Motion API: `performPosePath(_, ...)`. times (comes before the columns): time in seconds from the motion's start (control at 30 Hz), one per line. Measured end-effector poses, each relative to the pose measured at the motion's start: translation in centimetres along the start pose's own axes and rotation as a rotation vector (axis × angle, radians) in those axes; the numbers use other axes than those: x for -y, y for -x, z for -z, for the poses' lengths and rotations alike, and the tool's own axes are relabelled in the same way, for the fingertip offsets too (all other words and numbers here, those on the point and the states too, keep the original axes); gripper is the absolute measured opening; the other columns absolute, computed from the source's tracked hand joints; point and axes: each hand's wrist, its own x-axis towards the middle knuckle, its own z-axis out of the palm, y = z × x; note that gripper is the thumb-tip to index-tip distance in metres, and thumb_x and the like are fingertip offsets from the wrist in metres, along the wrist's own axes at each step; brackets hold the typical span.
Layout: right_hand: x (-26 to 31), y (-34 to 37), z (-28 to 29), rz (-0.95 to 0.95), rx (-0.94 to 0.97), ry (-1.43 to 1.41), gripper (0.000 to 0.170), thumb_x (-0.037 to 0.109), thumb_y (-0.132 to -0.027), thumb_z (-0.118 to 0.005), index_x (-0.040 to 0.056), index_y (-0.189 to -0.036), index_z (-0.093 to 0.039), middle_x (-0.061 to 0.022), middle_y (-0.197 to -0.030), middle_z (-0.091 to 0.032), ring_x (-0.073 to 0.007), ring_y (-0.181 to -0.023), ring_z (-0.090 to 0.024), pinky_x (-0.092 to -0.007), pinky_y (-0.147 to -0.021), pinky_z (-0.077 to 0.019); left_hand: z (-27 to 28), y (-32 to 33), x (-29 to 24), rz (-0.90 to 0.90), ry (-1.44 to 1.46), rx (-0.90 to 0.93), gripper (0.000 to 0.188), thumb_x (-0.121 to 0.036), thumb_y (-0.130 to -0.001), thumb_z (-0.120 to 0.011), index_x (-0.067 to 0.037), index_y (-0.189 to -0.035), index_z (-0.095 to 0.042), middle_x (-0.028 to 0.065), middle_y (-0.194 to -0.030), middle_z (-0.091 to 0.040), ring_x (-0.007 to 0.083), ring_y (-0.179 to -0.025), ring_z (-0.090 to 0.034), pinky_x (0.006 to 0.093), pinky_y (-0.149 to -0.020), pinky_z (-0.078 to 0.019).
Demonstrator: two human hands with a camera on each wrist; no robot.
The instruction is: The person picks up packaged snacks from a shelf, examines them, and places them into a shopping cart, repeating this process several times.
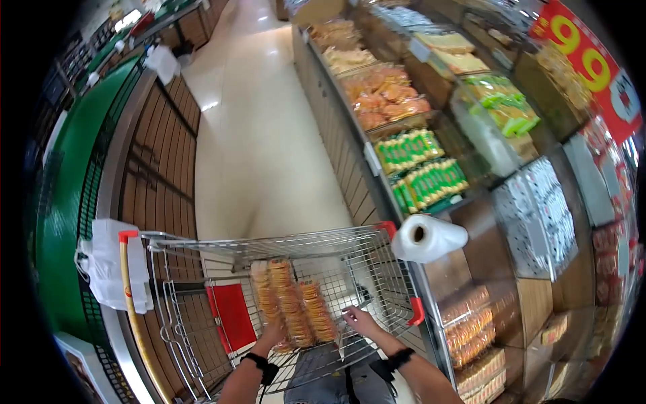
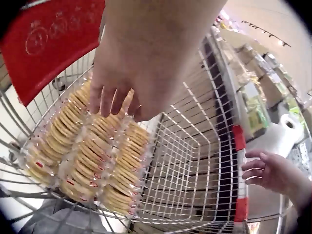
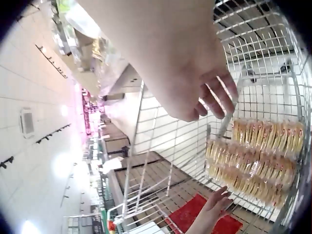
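Three long clear packs of round biscuits (image 1: 291, 306) lie side by side in a wire shopping cart (image 1: 309, 242). My left hand (image 1: 272, 334) is at the packs' left side; in the left wrist view this hand (image 2: 122, 92) reaches over their far ends with fingers slightly bent, and whether it touches them cannot be told. My right hand (image 1: 362, 322) hangs over the cart to the right of the packs, holding nothing; its fingers look loosely bent in the right wrist view, where the hand (image 3: 204, 92) is above the wire side.
A red panel (image 1: 231, 316) is fixed in the cart's left part. Shelves of packaged snacks (image 1: 417, 161) line the right, with a roll of plastic bags (image 1: 428, 238) at their edge. A green-topped counter (image 1: 74, 175) with white bags (image 1: 114, 269) stands left. A tiled aisle (image 1: 262, 148) runs ahead.
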Motion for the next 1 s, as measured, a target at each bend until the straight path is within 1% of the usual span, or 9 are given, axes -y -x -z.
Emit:
performPosePath(0.1,-0.9,-6.9,-4.1,-0.262,0.068,-0.050,0.023,0.022,-0.075,-0.049,0.0058,-0.091,-0.051,-0.0095,-0.071,-0.056,-0.0160,-0.060,-0.056,-0.0262,-0.054,-0.0438,0.0,-2.3,1.9,0.106,-0.175,0.010,0.036,-0.012,-0.069,-0.047,0.001,-0.102,-0.043,0.0202,-0.089,-0.051,0.0348,-0.084,-0.048,0.0382,-0.071,-0.0396)
performPosePath(0.17,-3.8,-11.0,-6.8,-0.321,0.020,0.050,0.024,0.024,-0.074,-0.049,0.0046,-0.088,-0.051,-0.0085,-0.068,-0.056,-0.0154,-0.057,-0.056,-0.0266,-0.053,-0.0442,-1.8,-3.5,5.2,0.005,-0.190,0.002,0.037,-0.011,-0.067,-0.049,0.001,-0.101,-0.043,0.0208,-0.088,-0.050,0.0352,-0.084,-0.048,0.0387,-0.071,-0.0389)
performPosePath(0.23,-10.7,-15.5,-10.9,-0.328,-0.085,-0.004,0.029,0.027,-0.074,-0.049,0.0011,-0.085,-0.052,-0.0078,-0.066,-0.057,-0.0150,-0.054,-0.056,-0.0263,-0.051,-0.0447,-2.5,-4.3,6.2,-0.007,-0.150,0.010,0.037,-0.011,-0.067,-0.048,0.003,-0.100,-0.043,0.0218,-0.089,-0.050,0.0350,-0.084,-0.048,0.0377,-0.071,-0.0391)
performPosePath(0.33,-9.7,-18.6,-11.9,-0.447,-0.099,0.118,0.032,0.030,-0.075,-0.046,0.0002,-0.082,-0.055,-0.0110,-0.063,-0.058,-0.0151,-0.052,-0.056,-0.0255,-0.049,-0.0450,-1.7,-4.3,5.7,0.062,0.001,0.020,0.035,-0.010,-0.069,-0.046,0.005,-0.100,-0.043,0.0230,-0.090,-0.050,0.0332,-0.083,-0.050,0.0347,-0.070,-0.0403)
performPosePath(0.47,-8.6,-20.8,-12.9,-0.564,-0.067,0.270,0.047,0.043,-0.068,-0.049,-0.0013,-0.081,-0.057,-0.0186,-0.071,-0.057,-0.0310,-0.072,-0.055,-0.0360,-0.064,-0.0431,-4.6,-4.1,10.9,0.090,0.240,0.002,0.034,-0.009,-0.068,-0.046,0.003,-0.100,-0.044,0.0224,-0.089,-0.049,0.0336,-0.083,-0.048,0.0348,-0.071,-0.0388)
performPosePath(0.5,-7.6,-21.1,-13.1,-0.723,-0.079,0.222,0.051,0.044,-0.065,-0.053,-0.0036,-0.084,-0.056,-0.0191,-0.069,-0.057,-0.0307,-0.071,-0.056,-0.0375,-0.062,-0.0440,-4.8,-4.0,11.4,0.115,0.307,0.012,0.034,-0.009,-0.067,-0.046,0.001,-0.099,-0.045,0.0222,-0.090,-0.049,0.0349,-0.084,-0.047,0.0354,-0.072,-0.0381)
performPosePath(0.57,-5.5,-20.7,-13.8,-0.701,-0.301,0.241,0.050,0.042,-0.063,-0.056,-0.0056,-0.079,-0.056,-0.0218,-0.068,-0.056,-0.0331,-0.070,-0.056,-0.0380,-0.064,-0.0439,-5.2,-3.7,12.2,0.210,0.370,0.017,0.033,-0.010,-0.068,-0.046,0.001,-0.099,-0.045,0.0214,-0.089,-0.049,0.0332,-0.082,-0.048,0.0342,-0.071,-0.0385)
performPosePath(0.73,-6.0,-20.9,-13.4,-0.792,-0.163,0.318,0.055,0.043,-0.059,-0.060,-0.0077,-0.081,-0.054,-0.0247,-0.078,-0.054,-0.0311,-0.073,-0.056,-0.0373,-0.064,-0.0436,-2.5,-3.5,8.6,0.273,0.406,-0.096,0.030,-0.011,-0.070,-0.046,0.001,-0.098,-0.045,0.0189,-0.087,-0.051,0.0287,-0.079,-0.050,0.0318,-0.070,-0.0391)
performPosePath(1.0,-8.7,-21.5,-14.3,-0.253,-0.415,0.248,0.018,0.019,-0.066,-0.056,0.0024,-0.069,-0.049,-0.0137,-0.064,-0.053,-0.0290,-0.059,-0.052,-0.0344,-0.055,-0.0415,-2.1,-3.5,7.3,0.309,0.366,-0.064,0.026,-0.010,-0.073,-0.045,0.000,-0.098,-0.046,0.0161,-0.089,-0.052,0.0255,-0.080,-0.052,0.0308,-0.069,-0.0405)
